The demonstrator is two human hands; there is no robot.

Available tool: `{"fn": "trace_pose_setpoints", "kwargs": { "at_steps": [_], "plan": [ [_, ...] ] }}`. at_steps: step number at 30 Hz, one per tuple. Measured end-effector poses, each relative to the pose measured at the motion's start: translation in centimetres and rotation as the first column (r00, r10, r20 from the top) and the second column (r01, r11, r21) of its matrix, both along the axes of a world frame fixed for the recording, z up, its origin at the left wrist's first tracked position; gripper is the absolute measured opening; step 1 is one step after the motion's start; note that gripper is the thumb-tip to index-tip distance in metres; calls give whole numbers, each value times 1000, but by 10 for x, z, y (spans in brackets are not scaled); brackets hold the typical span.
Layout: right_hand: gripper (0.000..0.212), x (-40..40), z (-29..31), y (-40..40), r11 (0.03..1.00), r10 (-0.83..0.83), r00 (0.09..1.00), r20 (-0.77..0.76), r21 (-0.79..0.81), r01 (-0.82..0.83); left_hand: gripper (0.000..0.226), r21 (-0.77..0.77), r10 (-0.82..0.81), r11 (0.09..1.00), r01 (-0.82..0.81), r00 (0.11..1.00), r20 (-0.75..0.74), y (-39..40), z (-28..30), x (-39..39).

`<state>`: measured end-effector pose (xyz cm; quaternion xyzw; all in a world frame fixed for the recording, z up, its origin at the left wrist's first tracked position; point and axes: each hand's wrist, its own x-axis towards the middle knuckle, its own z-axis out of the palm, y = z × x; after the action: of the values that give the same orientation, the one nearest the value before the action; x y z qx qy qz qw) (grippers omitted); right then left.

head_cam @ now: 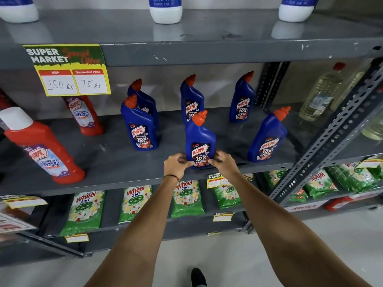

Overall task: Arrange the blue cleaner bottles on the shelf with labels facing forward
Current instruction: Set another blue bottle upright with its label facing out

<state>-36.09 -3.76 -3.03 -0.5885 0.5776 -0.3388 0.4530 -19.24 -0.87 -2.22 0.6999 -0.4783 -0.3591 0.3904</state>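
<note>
Several blue Harpic cleaner bottles with orange caps stand upright on the grey middle shelf [116,162], labels facing me. The front-middle bottle [200,139] stands near the shelf's front edge. My left hand [176,165] and my right hand [222,162] grip its base from either side. A front-left bottle [139,126] stands before a back-left bottle [145,96]. Further right are a back-middle bottle [191,98], a back-right bottle [242,98] and a front-right bottle [268,136].
Two red Harpic bathroom cleaner bottles [43,150] stand at the left of the same shelf under a price sign [68,69]. White-and-blue bottles [165,9] sit on the upper shelf. Green Wheel detergent packs [85,212] fill the lower shelf. A perforated steel upright [331,137] bounds the right.
</note>
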Motion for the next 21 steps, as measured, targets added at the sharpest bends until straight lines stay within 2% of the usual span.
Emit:
{"fn": "trace_pose_setpoints", "kwargs": {
  "at_steps": [7,12,15,18,21],
  "plan": [
    [39,-2,-1,-3,1000,-6,1000,-11,7,6,43,-2,-26,1000,26,1000,-5,-2,-3,1],
    [36,3,-2,0,998,-58,998,-24,19,59,50,29,-114,993,115,993,-34,2,2,7],
    [40,13,-4,8,983,-177,983,-47,34,178,63,64,-160,984,164,985,-66,12,4,19],
    [40,26,-7,26,935,-353,921,-166,-17,355,61,56,-170,983,174,983,-68,25,4,41],
    [25,52,-10,52,881,-471,865,-172,-49,470,61,49,-133,989,137,989,-61,39,5,77]
  ]
}}
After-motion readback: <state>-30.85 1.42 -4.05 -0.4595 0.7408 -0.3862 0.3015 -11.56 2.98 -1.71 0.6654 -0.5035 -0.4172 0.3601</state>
